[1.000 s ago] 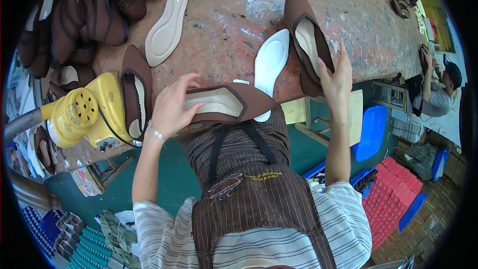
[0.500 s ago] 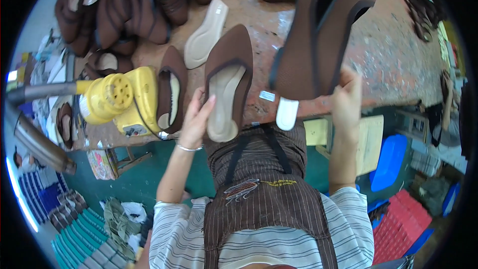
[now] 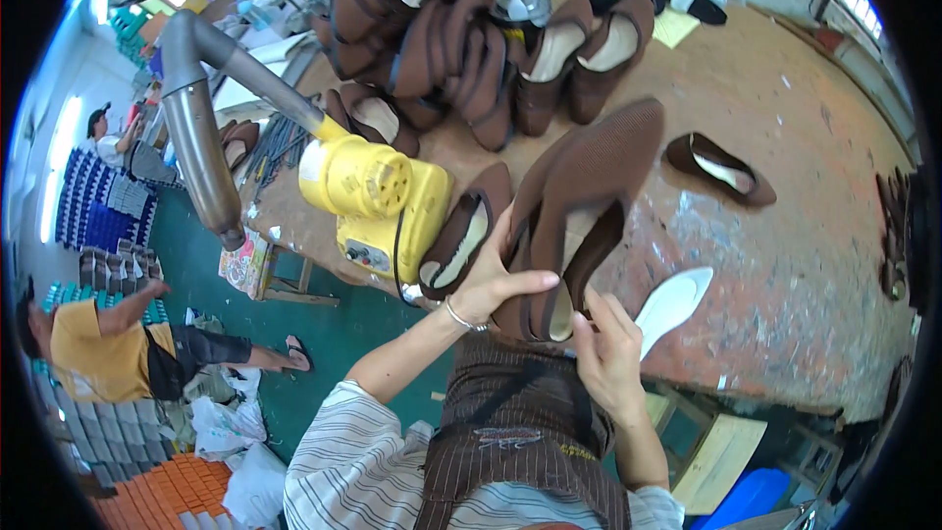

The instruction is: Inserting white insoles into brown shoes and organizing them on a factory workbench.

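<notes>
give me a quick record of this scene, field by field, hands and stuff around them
left hand: grips the heel end of a brown shoe
right hand: holds the same shoe from below
beside the hands: another brown shoe leaning on a yellow machine
on the table: white insole, single brown shoe, pile of brown shoes
background: grey duct; a person on the green floor
</notes>
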`<state>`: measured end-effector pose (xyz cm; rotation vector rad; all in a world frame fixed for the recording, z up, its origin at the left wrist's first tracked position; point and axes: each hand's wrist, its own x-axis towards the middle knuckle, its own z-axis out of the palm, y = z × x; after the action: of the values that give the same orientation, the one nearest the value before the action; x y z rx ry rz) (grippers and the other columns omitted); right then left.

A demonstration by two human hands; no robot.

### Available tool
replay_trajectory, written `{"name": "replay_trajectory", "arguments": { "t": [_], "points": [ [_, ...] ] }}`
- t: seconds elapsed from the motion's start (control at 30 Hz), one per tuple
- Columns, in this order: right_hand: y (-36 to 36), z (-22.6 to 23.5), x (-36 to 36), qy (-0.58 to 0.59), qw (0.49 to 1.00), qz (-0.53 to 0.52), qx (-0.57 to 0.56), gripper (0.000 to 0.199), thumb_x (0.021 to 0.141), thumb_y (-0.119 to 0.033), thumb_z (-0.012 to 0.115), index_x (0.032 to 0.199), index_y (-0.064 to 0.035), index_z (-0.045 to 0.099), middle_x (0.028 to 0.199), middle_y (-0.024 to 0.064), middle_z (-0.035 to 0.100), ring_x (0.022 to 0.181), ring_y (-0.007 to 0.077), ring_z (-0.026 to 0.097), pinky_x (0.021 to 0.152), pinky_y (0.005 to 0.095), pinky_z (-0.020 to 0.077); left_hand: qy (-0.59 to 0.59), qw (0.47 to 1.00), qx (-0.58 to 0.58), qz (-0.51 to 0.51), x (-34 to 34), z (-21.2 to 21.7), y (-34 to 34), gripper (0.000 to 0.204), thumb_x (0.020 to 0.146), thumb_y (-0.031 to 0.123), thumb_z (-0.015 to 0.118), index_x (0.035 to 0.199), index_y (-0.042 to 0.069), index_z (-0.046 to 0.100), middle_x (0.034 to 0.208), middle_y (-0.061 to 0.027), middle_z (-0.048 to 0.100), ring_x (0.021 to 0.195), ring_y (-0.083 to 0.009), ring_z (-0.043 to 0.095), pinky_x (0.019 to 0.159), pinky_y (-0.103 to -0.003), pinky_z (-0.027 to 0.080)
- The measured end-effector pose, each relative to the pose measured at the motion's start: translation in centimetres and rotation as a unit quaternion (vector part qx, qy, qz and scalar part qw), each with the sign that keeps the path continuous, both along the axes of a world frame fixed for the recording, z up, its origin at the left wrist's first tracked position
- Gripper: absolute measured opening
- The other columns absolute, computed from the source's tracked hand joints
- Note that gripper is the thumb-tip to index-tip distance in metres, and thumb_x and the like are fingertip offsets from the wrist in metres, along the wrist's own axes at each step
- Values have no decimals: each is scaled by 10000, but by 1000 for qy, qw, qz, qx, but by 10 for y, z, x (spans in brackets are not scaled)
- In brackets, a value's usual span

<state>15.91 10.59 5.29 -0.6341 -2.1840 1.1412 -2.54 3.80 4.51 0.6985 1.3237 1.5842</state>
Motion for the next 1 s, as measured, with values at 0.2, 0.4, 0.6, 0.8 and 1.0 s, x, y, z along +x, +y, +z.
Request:
{"name": "replay_trajectory", "arguments": {
  "t": [0.2,0.4,0.6,0.8,1.0],
  "points": [
    [45,-44,60,-125,988,-72,52,569,776,157,510,1301,-51,583,1350,209,536,1247,360,528,1012,417,444,295,918,78,255,-121,105,47,1059,643,278,872,1481,-18,296,1415,-169,463,1312,-272,433,1129,-355,300],
    [55,-86,102,-337,936,-39,93,758,633,164,591,1318,-161,599,1534,230,277,1430,449,234,1114,500,350,595,661,-16,456,-278,237,112,1318,555,446,900,1448,-158,141,1262,-301,543,1060,-316,633,935,-365,510],
    [72,-85,88,-330,938,-30,100,553,731,64,591,1232,-156,667,1555,215,265,1450,438,192,1165,561,197,626,534,-431,369,-362,146,154,1251,637,679,721,1565,168,54,1485,-344,256,1294,-483,419,1005,-558,403],
    [79,-97,75,-298,946,-16,126,509,725,38,593,1194,-141,679,1526,221,323,1442,446,209,1165,602,142,658,433,-460,410,-364,158,151,1186,650,685,722,1546,151,159,1519,-359,194,1390,-513,257,1036,-639,325],
    [76,-124,81,-272,956,-40,101,501,687,45,554,1137,-122,697,1493,218,380,1431,441,248,1164,597,138,692,357,-473,414,-370,133,182,818,856,413,534,1508,-4,269,1547,-359,111,1435,-496,153,1026,-713,243]
  ]
}}
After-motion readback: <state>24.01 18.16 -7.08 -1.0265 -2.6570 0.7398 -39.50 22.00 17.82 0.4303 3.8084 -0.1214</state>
